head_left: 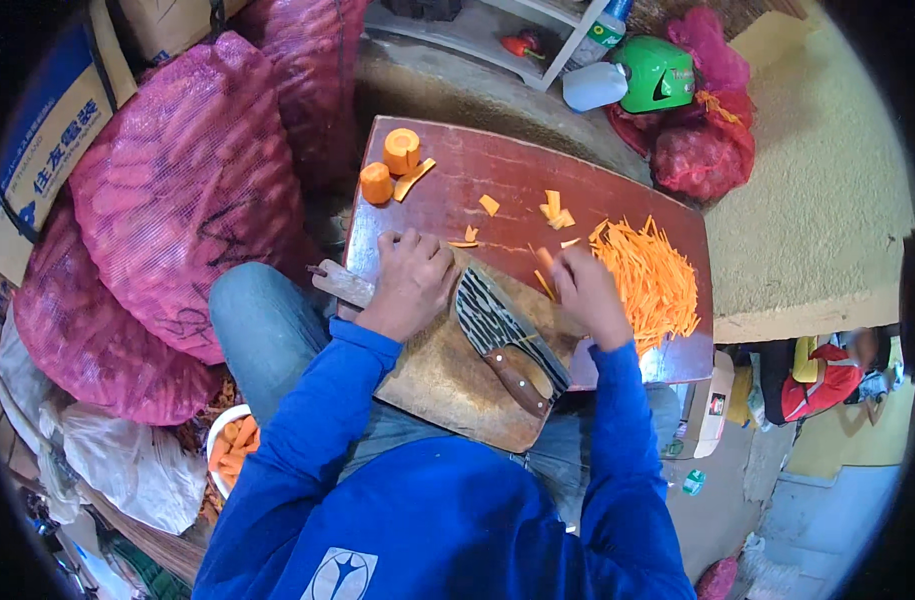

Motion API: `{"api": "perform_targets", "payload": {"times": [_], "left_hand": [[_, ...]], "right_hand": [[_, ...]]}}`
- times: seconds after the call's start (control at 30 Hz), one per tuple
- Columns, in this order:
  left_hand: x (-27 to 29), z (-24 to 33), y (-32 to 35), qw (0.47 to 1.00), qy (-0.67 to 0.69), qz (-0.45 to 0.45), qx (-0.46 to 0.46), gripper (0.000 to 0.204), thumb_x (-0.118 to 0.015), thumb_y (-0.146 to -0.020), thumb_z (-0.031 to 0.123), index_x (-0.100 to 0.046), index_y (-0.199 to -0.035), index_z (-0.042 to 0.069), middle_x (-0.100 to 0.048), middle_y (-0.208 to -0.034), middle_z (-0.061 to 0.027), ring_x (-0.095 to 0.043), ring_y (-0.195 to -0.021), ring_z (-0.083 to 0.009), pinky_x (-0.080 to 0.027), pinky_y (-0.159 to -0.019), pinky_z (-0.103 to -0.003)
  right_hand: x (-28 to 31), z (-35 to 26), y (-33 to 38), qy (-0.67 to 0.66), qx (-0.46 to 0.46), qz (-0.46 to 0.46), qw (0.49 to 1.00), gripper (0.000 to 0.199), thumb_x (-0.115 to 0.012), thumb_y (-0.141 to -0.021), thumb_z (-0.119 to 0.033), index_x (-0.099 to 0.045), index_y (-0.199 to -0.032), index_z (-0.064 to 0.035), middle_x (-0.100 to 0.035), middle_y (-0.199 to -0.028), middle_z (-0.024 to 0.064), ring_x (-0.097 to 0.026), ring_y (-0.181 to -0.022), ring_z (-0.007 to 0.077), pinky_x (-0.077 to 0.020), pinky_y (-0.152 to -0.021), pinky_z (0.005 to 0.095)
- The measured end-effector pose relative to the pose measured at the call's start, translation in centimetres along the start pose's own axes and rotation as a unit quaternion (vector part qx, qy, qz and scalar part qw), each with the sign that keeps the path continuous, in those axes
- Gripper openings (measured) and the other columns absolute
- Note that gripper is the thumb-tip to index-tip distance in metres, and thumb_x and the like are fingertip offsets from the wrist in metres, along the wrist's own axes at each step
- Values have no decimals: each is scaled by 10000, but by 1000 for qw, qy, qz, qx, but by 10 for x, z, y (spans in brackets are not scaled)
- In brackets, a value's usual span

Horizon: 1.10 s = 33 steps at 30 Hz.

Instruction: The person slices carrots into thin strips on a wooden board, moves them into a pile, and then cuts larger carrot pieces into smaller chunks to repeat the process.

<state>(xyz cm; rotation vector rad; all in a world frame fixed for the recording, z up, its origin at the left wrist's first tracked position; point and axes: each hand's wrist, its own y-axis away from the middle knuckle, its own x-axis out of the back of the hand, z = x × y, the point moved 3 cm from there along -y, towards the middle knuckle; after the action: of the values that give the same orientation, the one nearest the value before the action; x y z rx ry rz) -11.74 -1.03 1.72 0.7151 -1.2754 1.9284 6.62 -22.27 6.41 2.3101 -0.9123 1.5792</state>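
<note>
The cutting board [427,365] lies tilted across my lap against the near edge of a red table. My left hand [409,285] has its fingers curled over the board's upper left corner, beside a weathered wooden handle [342,283]. A knife [507,335] with a dark-and-silver patterned blade and a brown handle rests untouched on the board. Past the board's right side my right hand [584,293] is closed over the table; what is in its fingers is hard to make out. Beside it is a heap of shredded carrot [649,285].
Carrot chunks [402,150] stand at the table's [457,165] far left, with loose slices nearby. Pink mesh sacks [187,190] fill the left side. A white bucket [217,445] holds carrots. A green helmet [652,75] sits beyond the table, beside a concrete ledge [797,220].
</note>
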Motion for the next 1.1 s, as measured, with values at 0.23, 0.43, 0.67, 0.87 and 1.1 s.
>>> {"api": "perform_targets", "payload": {"times": [0.23,0.43,0.67,0.87,1.1], "left_hand": [[-2,0,0,1000,-17,-4,-14,128,-791,-919,237,-755,-947,117,-653,-972,-72,-623,-1019,-288,-398,-974,-530],[0,2,3,1000,-16,-17,-13,123,-782,-921,233,-757,-948,116,-651,-992,-72,-620,-1039,-291,-397,-969,-536],[1,3,2,1000,-6,-10,-14,131,-790,-909,217,-746,-952,101,-651,-999,-81,-619,-1045,-299,-402,-958,-539],[2,2,2,999,-22,-35,-5,150,-798,-901,216,-739,-970,97,-652,-1006,-80,-618,-1045,-300,-407,-958,-531],[1,4,2,999,-35,-32,-13,151,-801,-906,227,-748,-964,98,-655,-1010,-84,-617,-1045,-301,-411,-965,-542]], "right_hand": [[-21,-68,40,-31,86,-53,994,284,-685,-1030,-279,-680,-864,-48,-707,-828,210,-708,-782,447,-545,-669,554],[-5,-52,24,9,18,-25,999,182,-635,-1016,-206,-675,-948,-42,-725,-913,229,-727,-843,454,-561,-689,572],[-35,-58,10,87,8,-16,996,177,-626,-1006,-206,-658,-930,-49,-722,-881,238,-724,-818,455,-568,-692,581],[0,-60,41,25,45,-41,998,188,-675,-999,-192,-641,-888,-45,-701,-818,228,-708,-788,463,-549,-671,572],[13,-2,67,104,-101,26,989,320,-702,-1030,-297,-660,-839,-43,-706,-818,236,-699,-770,476,-541,-659,559]]}}
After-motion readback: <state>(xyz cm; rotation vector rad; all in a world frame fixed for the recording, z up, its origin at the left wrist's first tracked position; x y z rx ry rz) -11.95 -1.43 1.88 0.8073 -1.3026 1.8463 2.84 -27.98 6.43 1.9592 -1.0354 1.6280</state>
